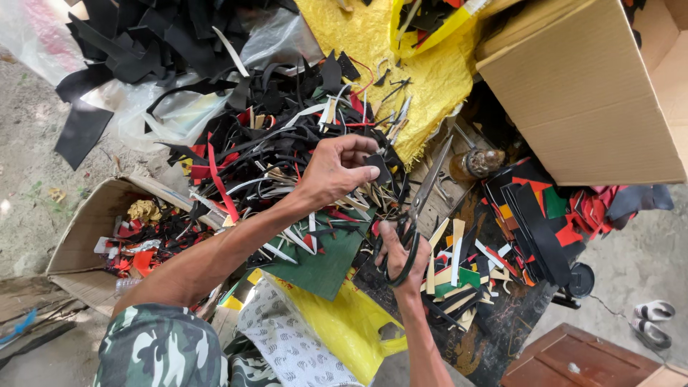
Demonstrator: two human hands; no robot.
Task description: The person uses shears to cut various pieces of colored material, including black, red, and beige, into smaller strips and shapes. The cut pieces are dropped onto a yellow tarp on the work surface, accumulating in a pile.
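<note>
My left hand [335, 170] reaches over a heap of scraps and pinches a small black leather-like piece [378, 167] between thumb and fingers. My right hand [401, 252] sits just below it, its fingers through the dark loops of a large pair of scissors [423, 201]. The long metal blades point up and to the right, away from the black piece. Under both hands lies a pile of black, red, white and tan offcut strips [272, 150], with a dark green sheet [326, 261] beneath it.
A big cardboard box [580, 93] stands at the upper right and an open carton of scraps [86, 236] at the left. Stacked cut pieces in black, red, orange and green [537, 215] lie to the right. Yellow cloth [423, 79], a small brown bottle [476, 163] and sandals [652, 319] are nearby.
</note>
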